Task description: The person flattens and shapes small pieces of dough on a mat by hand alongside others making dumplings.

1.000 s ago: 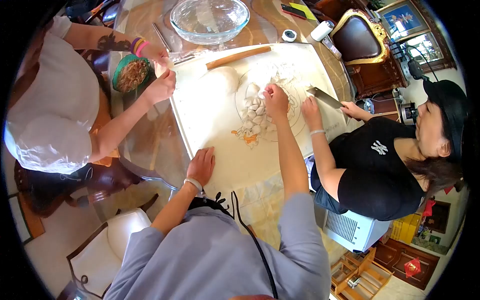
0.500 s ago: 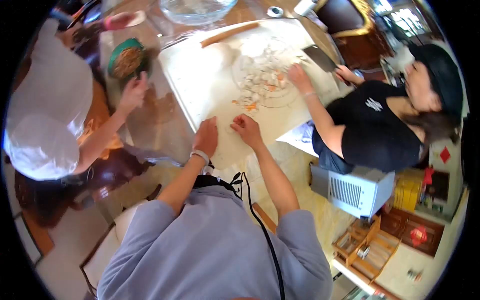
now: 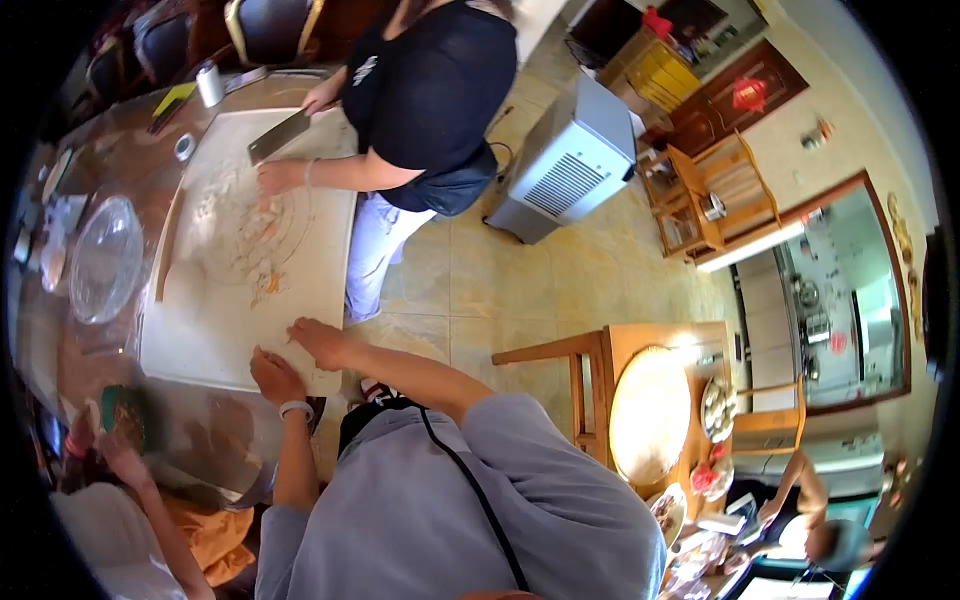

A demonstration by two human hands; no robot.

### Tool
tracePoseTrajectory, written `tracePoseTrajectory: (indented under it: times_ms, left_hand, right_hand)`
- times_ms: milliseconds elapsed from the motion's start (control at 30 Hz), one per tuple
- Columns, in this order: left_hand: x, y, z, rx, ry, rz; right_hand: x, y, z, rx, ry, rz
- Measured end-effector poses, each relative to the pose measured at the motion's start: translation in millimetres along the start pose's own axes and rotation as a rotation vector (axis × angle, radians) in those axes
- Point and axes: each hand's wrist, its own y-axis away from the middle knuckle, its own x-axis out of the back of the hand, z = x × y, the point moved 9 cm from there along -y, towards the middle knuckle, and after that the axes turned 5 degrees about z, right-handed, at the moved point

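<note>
My left hand (image 3: 277,375), with a band at its wrist, is at the near edge of the white board (image 3: 205,350). Its fingers are curled together. Just beside it, my right hand (image 3: 318,342) has its fingertips pinched over the board's edge. Whatever either hand holds is too small to make out. Beyond them on the board lie orange bits (image 3: 270,283), pale dough pieces (image 3: 232,205), a smooth lump of dough (image 3: 186,278) and a rolling pin (image 3: 168,245). A co-worker in black holds a cleaver (image 3: 280,137) above the board's far end.
A clear bowl (image 3: 106,260) and a tape roll (image 3: 184,147) stand left of the board. At lower left, another person's hands are by a green bowl (image 3: 122,415). A grey air cooler (image 3: 565,165) and a wooden table with a round tray (image 3: 650,415) are to the right.
My view has swung to the right, so the board now sits at the left. My hands stay close together at its near edge. The air cooler and wooden table show more fully.
</note>
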Motion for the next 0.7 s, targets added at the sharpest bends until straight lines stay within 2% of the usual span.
tracePoseTrajectory:
  times_ms: [100, 367, 467, 567, 633, 700]
  left_hand:
    - [-3.0, 0.2, -1.5, -0.099, -0.014, 0.054]
    - [-9.7, 1.6, -11.8, -0.090, -0.012, 0.002]
    - [-10.0, 1.7, -15.2, -0.078, 0.002, -0.002]
    - [-10.4, 3.3, -13.8, -0.109, 0.035, 0.004]
    - [-2.9, 5.2, -3.5, -0.157, 0.021, 0.037]
    - [-2.5, 3.1, -3.7, -0.109, 0.014, 0.003]
  right_hand:
    - [-4.6, 3.5, -1.9, 0.035, 0.074, -0.014]
    - [-16.8, -7.0, 6.9, -0.024, 0.036, -0.126]
    - [-4.2, -5.5, -0.2, 0.028, 0.044, -0.114]
    - [-9.8, -11.8, 5.8, 0.033, 0.007, -0.234]
    - [-8.5, -10.9, 1.0, 0.067, -0.024, -0.232]
    - [-7.7, -14.0, 4.7, 0.107, -0.034, -0.234]
